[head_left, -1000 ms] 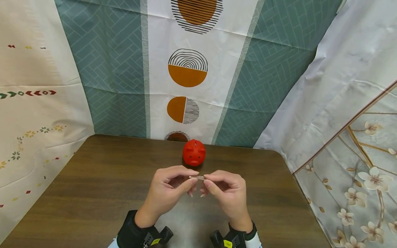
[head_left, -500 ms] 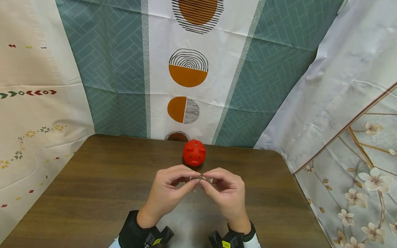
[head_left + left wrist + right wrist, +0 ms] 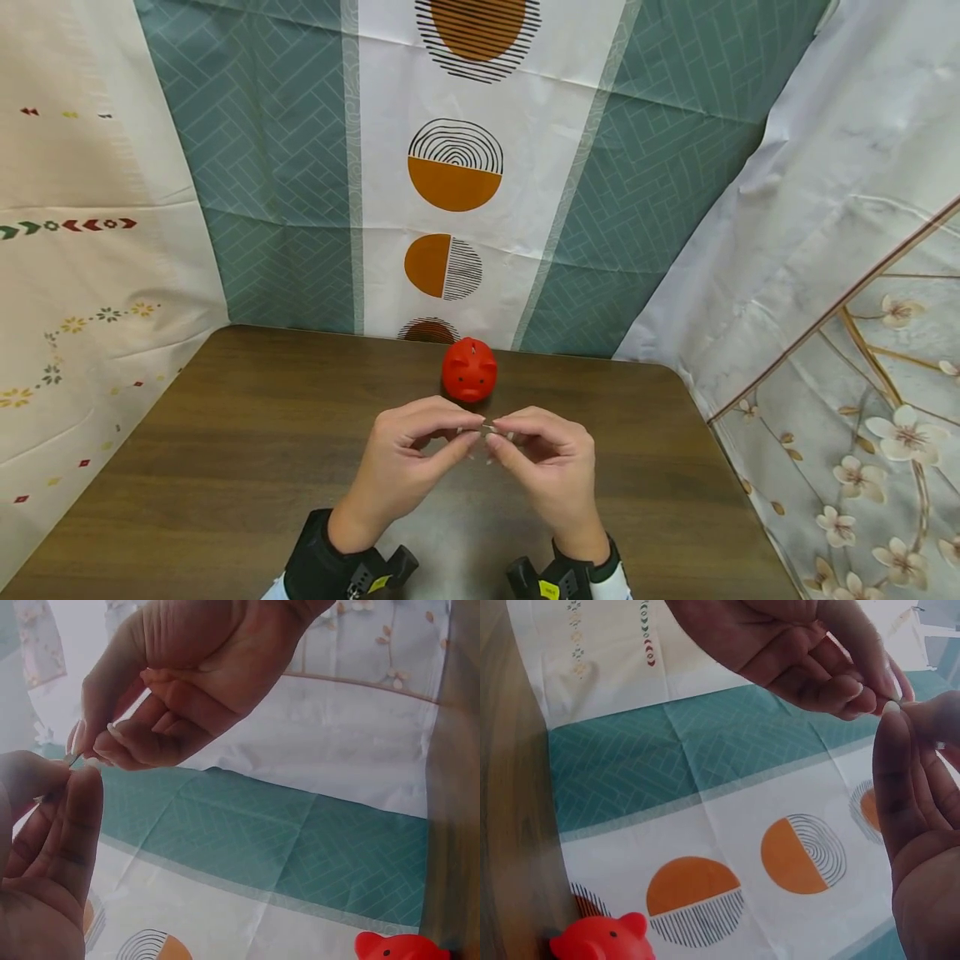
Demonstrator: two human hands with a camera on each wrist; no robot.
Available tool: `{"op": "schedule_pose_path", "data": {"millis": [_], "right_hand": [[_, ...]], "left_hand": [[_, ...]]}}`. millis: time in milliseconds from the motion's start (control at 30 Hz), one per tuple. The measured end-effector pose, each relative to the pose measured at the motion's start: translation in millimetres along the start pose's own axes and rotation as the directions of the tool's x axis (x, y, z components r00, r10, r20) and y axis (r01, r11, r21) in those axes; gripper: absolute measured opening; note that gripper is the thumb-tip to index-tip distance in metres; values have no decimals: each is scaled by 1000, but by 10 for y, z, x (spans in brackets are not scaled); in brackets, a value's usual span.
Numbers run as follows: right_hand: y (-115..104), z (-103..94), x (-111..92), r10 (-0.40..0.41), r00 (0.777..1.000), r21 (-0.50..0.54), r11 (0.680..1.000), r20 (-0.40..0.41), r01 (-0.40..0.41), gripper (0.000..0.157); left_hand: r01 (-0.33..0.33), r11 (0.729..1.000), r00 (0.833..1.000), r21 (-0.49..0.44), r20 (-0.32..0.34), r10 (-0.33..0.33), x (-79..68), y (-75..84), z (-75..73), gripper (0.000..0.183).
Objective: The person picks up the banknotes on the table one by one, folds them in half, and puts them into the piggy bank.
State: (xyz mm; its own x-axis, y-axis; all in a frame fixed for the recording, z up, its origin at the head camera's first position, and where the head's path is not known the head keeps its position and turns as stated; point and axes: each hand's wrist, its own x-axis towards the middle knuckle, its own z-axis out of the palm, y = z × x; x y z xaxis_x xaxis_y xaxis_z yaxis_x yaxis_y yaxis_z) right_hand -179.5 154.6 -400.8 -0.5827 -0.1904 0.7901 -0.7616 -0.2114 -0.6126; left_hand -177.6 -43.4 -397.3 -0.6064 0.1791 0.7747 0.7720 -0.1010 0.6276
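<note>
My left hand [image 3: 405,454] and right hand [image 3: 551,458] meet above the middle of the table. Between their fingertips is a small, thin, silvery piece [image 3: 488,428], pinched by thumb and index finger on both sides. The left wrist view has the left hand [image 3: 45,847] at lower left and the right hand [image 3: 202,675] above it, with a sliver of the metallic piece [image 3: 72,759] between them. Fingers cover most of it, so its kind is unclear. In the right wrist view, the left hand [image 3: 780,656] is above the right hand [image 3: 930,847].
A red piggy bank [image 3: 469,371] with a slot on top stands just beyond the hands. Brown wooden table [image 3: 262,467] surrounds them. Patterned curtains [image 3: 292,167] hang behind the table and along both sides.
The right fingertips have shifted slightly along the silvery piece, which showed longer half a second ago and is now more covered. Both hands stay nearly in place; the piggy bank has not moved.
</note>
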Motion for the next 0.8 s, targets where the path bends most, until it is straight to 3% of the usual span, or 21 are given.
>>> {"op": "schedule_pose_path", "data": {"millis": [200,800], "right_hand": [[24,-42,5,-21,999,39,999,30,20,41],[19,-95,12,2,1000,23,1000,18,-3,36]], "left_hand": [[11,1000,1000,-6,4,-11,4,-9,-33,23],[10,1000,1000,-21,16,-10,9,-41,-33,26]]}}
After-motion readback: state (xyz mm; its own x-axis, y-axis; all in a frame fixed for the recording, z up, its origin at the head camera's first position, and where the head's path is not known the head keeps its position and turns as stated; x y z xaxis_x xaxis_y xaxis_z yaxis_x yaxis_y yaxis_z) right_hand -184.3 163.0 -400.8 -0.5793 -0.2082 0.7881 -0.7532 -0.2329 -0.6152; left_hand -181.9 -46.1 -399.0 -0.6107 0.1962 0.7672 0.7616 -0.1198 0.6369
